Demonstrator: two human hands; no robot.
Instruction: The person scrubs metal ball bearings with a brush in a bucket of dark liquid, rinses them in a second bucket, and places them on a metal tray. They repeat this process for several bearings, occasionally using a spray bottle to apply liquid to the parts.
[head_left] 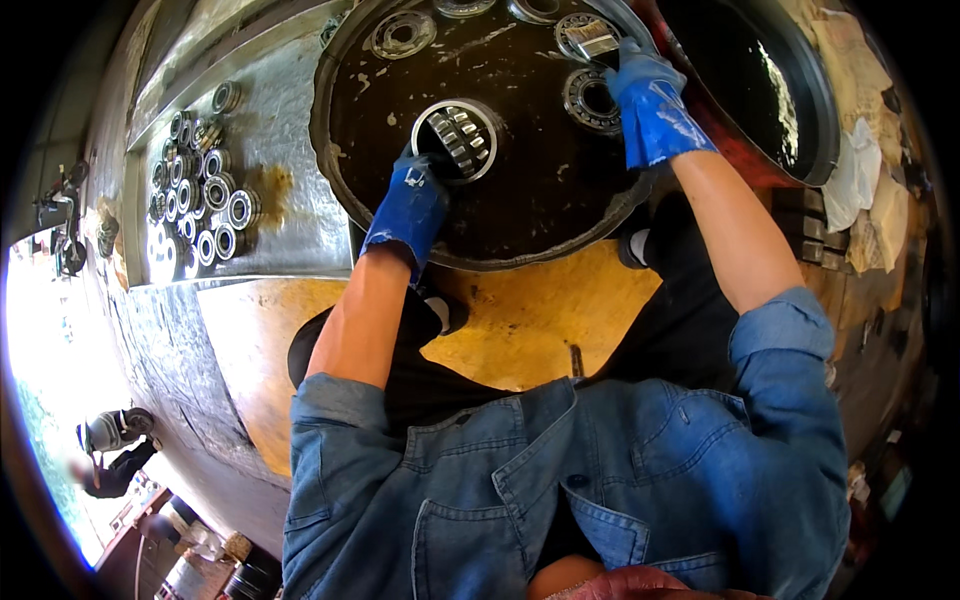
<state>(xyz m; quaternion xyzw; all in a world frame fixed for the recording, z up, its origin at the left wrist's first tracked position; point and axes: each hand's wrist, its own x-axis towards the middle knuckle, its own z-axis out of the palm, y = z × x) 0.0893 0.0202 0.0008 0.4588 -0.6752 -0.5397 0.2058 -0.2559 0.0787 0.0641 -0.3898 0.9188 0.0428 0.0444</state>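
My left hand [410, 205], in a blue rubber glove, is closed on the lower left rim of a large roller bearing [466, 138]. The bearing is tilted over a round dark pan [530, 215], its inner rollers turned partly out of the outer ring. My right hand [648, 95], gloved the same way, grips what looks like a flat brush [592, 40] at the pan's right side. Under the brush lies one bearing [572, 30], with another bearing [592, 102] just nearer to me. A further bearing [402, 36] rests at the pan's far left.
Several small bearings [200, 195] are grouped in a metal tray [300, 190] on the left. A red-sided drum [690, 60] with dark, shiny liquid stands close on the right, beside a white plastic bag [855, 175]. Another person [120, 470] is far off at the lower left.
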